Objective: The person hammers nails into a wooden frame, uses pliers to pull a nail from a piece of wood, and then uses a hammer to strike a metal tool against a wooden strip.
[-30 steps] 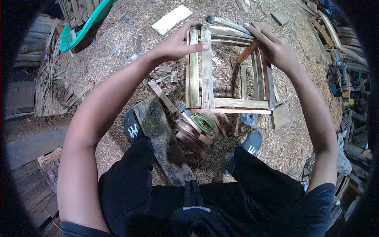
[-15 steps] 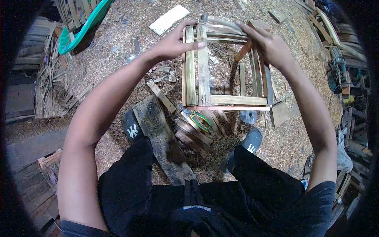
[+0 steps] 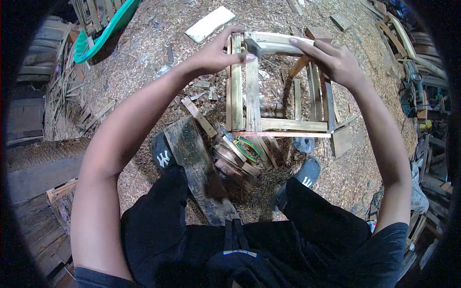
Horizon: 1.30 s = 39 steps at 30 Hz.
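The slatted wooden frame (image 3: 293,126) is gripped at its far left corner by the closed left hand (image 3: 213,55). A hammer (image 3: 253,47) is held in the closed right hand (image 3: 336,62) (head just beside the left fingertips), over the frame's far edge.

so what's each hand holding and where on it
The left hand grips the wooden crate frame by the top ends of its left slats. The right hand seems to hold a hammer by the far end of its handle.

My right hand (image 3: 336,62) has brought the hammer (image 3: 253,47) nearer; its head now meets the frame's (image 3: 288,126) top slats beside my left hand (image 3: 215,54).
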Tool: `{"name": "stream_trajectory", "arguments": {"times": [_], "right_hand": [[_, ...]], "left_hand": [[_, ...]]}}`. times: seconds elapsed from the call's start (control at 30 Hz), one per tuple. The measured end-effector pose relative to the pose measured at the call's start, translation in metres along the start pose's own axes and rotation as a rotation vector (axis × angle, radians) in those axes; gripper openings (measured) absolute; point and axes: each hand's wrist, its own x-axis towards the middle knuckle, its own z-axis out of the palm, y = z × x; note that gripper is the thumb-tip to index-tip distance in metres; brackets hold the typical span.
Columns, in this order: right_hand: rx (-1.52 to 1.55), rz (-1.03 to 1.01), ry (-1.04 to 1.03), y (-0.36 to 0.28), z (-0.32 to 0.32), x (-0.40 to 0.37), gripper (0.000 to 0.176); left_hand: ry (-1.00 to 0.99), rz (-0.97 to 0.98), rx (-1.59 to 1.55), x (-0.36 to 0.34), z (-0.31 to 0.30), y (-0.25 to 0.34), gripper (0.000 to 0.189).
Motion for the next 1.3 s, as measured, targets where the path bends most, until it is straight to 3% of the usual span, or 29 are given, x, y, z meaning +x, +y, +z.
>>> {"name": "stream_trajectory", "arguments": {"times": [0.1, 0.13, 0.17, 0.23, 0.33, 0.37, 0.47, 0.53, 0.63, 0.77, 0.83, 0.93, 0.97, 1.03, 1.13, 1.3], "right_hand": [[-0.127, 0.229, -0.049, -0.005, 0.007, -0.003, 0.079], [-0.131, 0.227, -0.046, 0.000, 0.004, -0.005, 0.079], [-0.048, 0.155, -0.018, 0.003, 0.002, -0.007, 0.080], [0.001, 0.013, -0.002, 0.005, -0.003, -0.005, 0.084], [-0.231, 0.163, -0.145, -0.004, 0.000, 0.000, 0.074], [-0.199, 0.205, -0.023, -0.002, 0.007, -0.002, 0.076], [0.014, 0.107, 0.042, 0.014, 0.013, -0.013, 0.078], [0.062, 0.085, -0.066, 0.003, 0.004, -0.003, 0.077], [-0.021, 0.371, -0.101, -0.010, 0.001, 0.006, 0.064], [0.092, 0.341, 0.054, -0.024, 0.000, 0.013, 0.065], [0.424, 0.503, -0.069, -0.057, -0.011, 0.019, 0.061], [0.438, 0.492, 0.059, -0.076, 0.001, 0.013, 0.060], [0.451, 0.601, -0.027, -0.079, 0.000, 0.012, 0.063], [0.438, 0.585, 0.001, -0.081, 0.007, 0.007, 0.064], [0.437, 0.600, 0.033, -0.085, 0.004, 0.007, 0.067], [0.424, 0.629, 0.025, -0.089, -0.002, 0.010, 0.072]], "left_hand": [[-0.015, 0.001, -0.099, 0.000, 0.004, 0.002, 0.084], [0.005, 0.038, -0.135, 0.002, 0.004, -0.003, 0.083], [0.034, 0.063, -0.119, 0.004, 0.005, -0.007, 0.097], [0.037, 0.042, -0.038, 0.000, 0.002, -0.003, 0.098], [0.013, 0.018, -0.047, 0.004, 0.003, -0.008, 0.099], [-0.013, 0.007, -0.126, 0.007, 0.002, -0.012, 0.099], [0.036, 0.010, -0.082, -0.002, 0.003, 0.003, 0.099], [0.055, -0.006, 0.033, 0.001, 0.003, -0.005, 0.096], [0.008, 0.023, -0.088, 0.002, 0.000, 0.000, 0.094], [-0.017, -0.028, -0.179, -0.004, 0.001, 0.005, 0.083], [0.028, 0.014, -0.128, -0.001, 0.004, -0.001, 0.093], [0.027, 0.002, -0.202, 0.001, 0.007, -0.005, 0.093], [0.028, 0.002, -0.202, 0.001, 0.007, -0.006, 0.093], [0.035, -0.033, -0.078, -0.002, 0.004, 0.001, 0.082], [0.061, 0.029, -0.067, 0.002, 0.006, -0.006, 0.092], [0.027, 0.008, -0.171, 0.001, 0.005, -0.006, 0.092]]}}
